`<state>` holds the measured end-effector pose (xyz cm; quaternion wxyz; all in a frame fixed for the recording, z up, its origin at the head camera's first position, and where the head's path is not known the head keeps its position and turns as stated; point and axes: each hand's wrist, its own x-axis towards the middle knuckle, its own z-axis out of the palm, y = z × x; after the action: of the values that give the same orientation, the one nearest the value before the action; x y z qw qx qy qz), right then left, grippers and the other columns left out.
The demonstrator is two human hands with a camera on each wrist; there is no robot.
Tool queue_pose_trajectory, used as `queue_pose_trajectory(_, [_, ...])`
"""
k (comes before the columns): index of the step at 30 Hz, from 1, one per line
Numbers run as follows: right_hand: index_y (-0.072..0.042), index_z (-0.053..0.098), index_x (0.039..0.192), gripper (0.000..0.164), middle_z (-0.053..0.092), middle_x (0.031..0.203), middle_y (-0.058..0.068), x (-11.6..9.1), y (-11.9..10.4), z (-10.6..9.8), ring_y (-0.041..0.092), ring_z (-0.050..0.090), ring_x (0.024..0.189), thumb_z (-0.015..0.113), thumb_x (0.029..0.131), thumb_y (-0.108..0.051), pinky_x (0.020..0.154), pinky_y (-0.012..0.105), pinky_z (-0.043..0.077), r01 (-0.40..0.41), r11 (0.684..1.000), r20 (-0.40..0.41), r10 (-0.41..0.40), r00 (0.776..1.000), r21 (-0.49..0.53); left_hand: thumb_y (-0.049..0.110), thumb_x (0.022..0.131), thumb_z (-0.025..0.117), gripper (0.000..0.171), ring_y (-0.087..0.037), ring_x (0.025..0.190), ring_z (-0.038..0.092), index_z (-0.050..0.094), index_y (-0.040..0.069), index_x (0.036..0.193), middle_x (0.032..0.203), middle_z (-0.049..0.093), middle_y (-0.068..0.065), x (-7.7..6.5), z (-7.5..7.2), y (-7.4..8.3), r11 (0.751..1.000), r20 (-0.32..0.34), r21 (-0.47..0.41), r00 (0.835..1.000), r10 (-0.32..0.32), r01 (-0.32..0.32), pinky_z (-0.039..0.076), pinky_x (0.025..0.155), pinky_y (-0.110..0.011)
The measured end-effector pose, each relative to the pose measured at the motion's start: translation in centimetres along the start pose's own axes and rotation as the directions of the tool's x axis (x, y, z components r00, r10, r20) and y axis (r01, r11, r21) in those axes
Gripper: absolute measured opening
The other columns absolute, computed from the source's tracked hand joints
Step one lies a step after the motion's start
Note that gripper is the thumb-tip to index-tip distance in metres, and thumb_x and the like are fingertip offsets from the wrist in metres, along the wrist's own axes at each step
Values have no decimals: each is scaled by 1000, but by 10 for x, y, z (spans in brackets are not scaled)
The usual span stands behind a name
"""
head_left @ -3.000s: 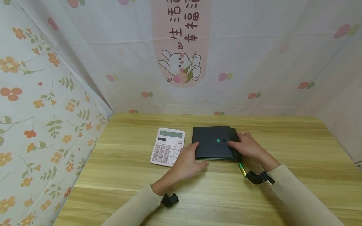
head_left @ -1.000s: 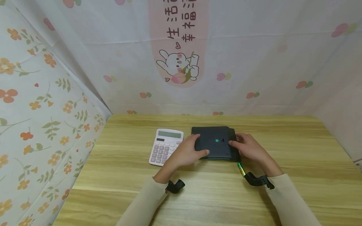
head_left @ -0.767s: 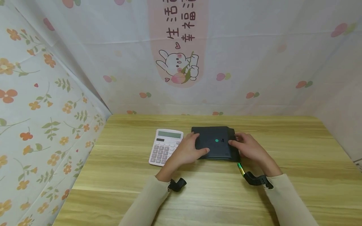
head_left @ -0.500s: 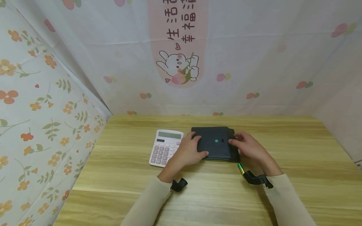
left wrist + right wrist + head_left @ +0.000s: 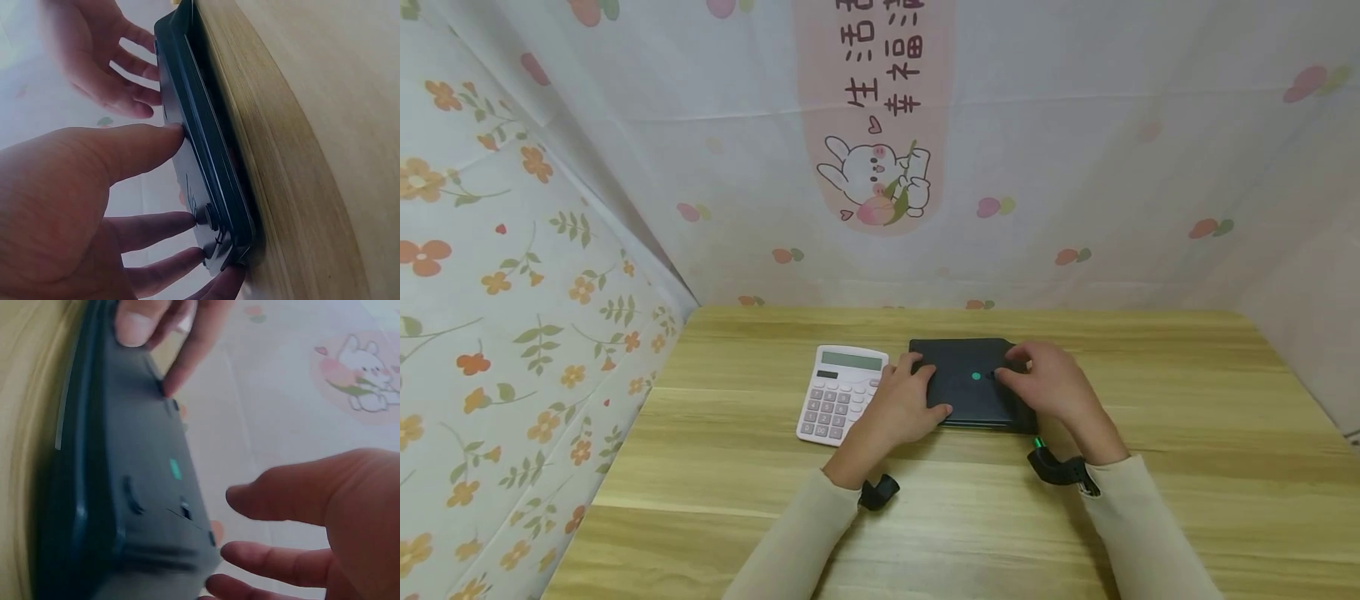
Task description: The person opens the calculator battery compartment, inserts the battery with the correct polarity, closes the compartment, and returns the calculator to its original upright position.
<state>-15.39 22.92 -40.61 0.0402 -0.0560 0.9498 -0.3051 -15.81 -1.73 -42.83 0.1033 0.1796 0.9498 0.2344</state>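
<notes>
A black calculator (image 5: pixel 958 396) lies back side up on the table, with a green dot and a small latch mark near its thicker right end. My left hand (image 5: pixel 904 406) rests on its left part; in the left wrist view the thumb (image 5: pixel 150 140) and straight fingers press on the back, one finger at the end edge. Over the right end is my right hand (image 5: pixel 1054 383), its thumb near the latch mark. The right wrist view shows that thumb (image 5: pixel 269 494) raised off the surface and fingers beside the edge. A green battery (image 5: pixel 1038 442) lies close by, mostly hidden.
Left of the black calculator lies a white calculator (image 5: pixel 829 407), partly covered by my left hand. Black wrist mounts (image 5: pixel 1052 467) sit on both sleeves. The wooden table (image 5: pixel 730 467) meets a patterned cloth (image 5: pixel 1037 150) at its back.
My right hand has shifted left and up over the latch area, its wrist mount now covering most of the battery. The left hand has come farther onto the black calculator, thumb now on it.
</notes>
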Motion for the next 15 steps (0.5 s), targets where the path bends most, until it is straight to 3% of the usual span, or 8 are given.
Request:
queue_pose_trajectory(8, [4, 78, 115, 25, 74, 115, 25, 7, -3, 13, 45, 68, 108, 77, 99, -15, 91, 63, 54, 53, 997, -102, -58, 993, -54, 41, 103, 78, 67, -44, 145, 48, 59, 6, 158, 171, 39, -18, 0, 0, 0, 1000, -1, 15, 1000, 9, -9, 47, 116, -51])
queue_pose_trajectory(15, [-3, 81, 103, 8, 71, 110, 20, 9, 0, 18, 40, 66, 99, 80, 96, -5, 86, 61, 53, 142, 987, -108, -150, 983, -71, 41, 103, 78, 66, -45, 144, 49, 60, 7, 157, 170, 39, -18, 0, 1, 0, 1000, -9, 14, 1000, 16, -16, 47, 115, -53])
